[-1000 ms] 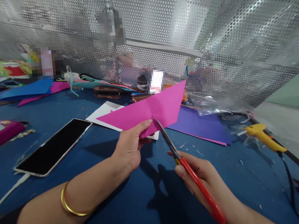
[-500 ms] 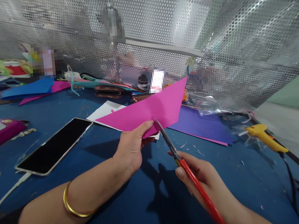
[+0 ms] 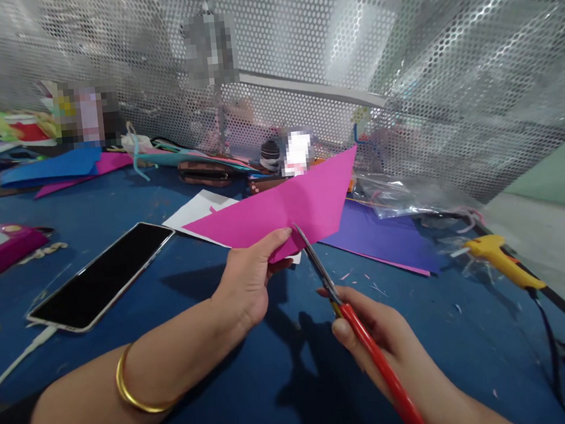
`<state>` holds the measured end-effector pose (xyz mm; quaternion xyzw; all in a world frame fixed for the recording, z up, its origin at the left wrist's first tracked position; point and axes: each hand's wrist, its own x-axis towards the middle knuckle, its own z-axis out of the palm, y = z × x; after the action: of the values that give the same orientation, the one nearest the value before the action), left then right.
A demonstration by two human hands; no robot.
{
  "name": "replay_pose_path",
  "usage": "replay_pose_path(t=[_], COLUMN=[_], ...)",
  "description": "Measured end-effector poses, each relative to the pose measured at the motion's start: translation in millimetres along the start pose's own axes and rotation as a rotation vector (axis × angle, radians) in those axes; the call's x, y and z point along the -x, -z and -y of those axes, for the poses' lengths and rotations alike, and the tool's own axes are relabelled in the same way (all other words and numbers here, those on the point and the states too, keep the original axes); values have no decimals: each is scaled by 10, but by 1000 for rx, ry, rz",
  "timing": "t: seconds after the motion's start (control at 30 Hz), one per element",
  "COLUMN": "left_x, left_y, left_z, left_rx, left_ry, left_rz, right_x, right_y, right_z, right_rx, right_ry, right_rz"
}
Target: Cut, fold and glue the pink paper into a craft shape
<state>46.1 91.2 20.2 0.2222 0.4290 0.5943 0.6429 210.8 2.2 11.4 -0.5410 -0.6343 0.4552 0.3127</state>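
Note:
My left hand (image 3: 246, 279) pinches the lower edge of a folded pink paper (image 3: 286, 205) and holds it up above the blue table (image 3: 186, 354). My right hand (image 3: 382, 339) grips red-handled scissors (image 3: 354, 328). Their metal blades point up and left, and the tips meet the paper's lower edge just right of my left thumb. A gold bangle sits on my left wrist.
A black phone (image 3: 101, 276) on a white cable lies at the left. White sheets (image 3: 197, 213) and a purple sheet (image 3: 379, 236) lie under the pink paper. At the right are a yellow glue gun (image 3: 499, 254) and plastic bags (image 3: 411, 196). A perforated metal screen (image 3: 399, 74) backs the table.
Almost nothing has moved. The pink paper's right tip has risen slightly, and the scissors stay at its lower edge.

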Motion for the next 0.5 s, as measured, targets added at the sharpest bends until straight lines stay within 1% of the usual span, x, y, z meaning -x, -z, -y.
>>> replay_pose_path(t=[0.27,0.5], left_x=[-12,-1], left_y=[6,0], left_z=[16,8], left_rx=[4,12], left_ry=[9,9], left_rz=[8,9], right_x=[13,26], right_y=[-6,-32], right_z=[61,83], right_rx=[-33,-4], right_ry=[-84,-75], right_rz=[42,-35])
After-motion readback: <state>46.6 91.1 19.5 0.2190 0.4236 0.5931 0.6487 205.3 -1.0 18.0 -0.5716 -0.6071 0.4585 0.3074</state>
